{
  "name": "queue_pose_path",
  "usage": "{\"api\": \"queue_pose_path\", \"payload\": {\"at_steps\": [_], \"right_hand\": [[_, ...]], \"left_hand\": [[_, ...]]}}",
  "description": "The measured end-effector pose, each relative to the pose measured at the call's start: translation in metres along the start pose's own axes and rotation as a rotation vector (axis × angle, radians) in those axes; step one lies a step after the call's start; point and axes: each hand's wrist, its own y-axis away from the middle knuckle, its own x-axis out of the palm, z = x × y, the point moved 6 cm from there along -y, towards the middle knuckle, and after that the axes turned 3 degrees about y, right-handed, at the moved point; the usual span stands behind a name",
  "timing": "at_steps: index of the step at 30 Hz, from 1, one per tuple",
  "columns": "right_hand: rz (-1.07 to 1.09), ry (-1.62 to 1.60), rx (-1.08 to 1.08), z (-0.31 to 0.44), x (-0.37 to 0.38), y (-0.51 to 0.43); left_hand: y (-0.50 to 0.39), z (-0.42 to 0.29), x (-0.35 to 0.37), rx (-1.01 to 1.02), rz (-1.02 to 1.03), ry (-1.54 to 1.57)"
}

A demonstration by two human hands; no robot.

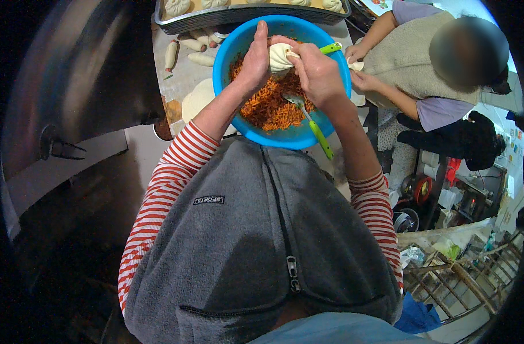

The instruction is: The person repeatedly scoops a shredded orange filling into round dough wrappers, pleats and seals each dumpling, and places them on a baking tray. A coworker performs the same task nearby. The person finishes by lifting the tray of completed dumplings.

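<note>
Above a blue plastic bowl, both hands hold a pleated white dough bun. My left hand cups it from the side, its thumb pointing up. The fingers of my right hand pinch the gathered dough at the bun's edge. Shredded orange filling lies in the bowl beneath. A spoon with a green handle rests in the filling and leans over the near rim. Another green handle crosses the rim at the right. Flat dough rounds lie left of the bowl, partly hidden by my left forearm.
Behind the bowl stands a stack of trays with several pleated buns on top. Dough-wrapped sausages lie on the table to the left. At the right, another person works a piece of dough. A metal rack stands lower right.
</note>
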Motion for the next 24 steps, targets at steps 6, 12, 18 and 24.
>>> {"api": "queue_pose_path", "payload": {"at_steps": [6, 12, 18, 24], "right_hand": [[0.032, -0.002, -0.035, -0.002, -0.01, -0.017], [0.158, -0.186, 0.248, -0.023, 0.016, -0.042], [0.134, -0.115, -0.174, -0.002, 0.031, -0.087], [0.178, 0.06, -0.175, -0.048, 0.07, -0.21]], "left_hand": [[-0.019, -0.027, 0.003, -0.039, 0.049, -0.184], [-0.019, -0.032, -0.01, 0.019, -0.043, 0.162], [-0.05, -0.039, -0.055, -0.043, -0.183, -0.057], [-0.072, -0.092, -0.13, 0.204, -0.369, 0.004]]}}
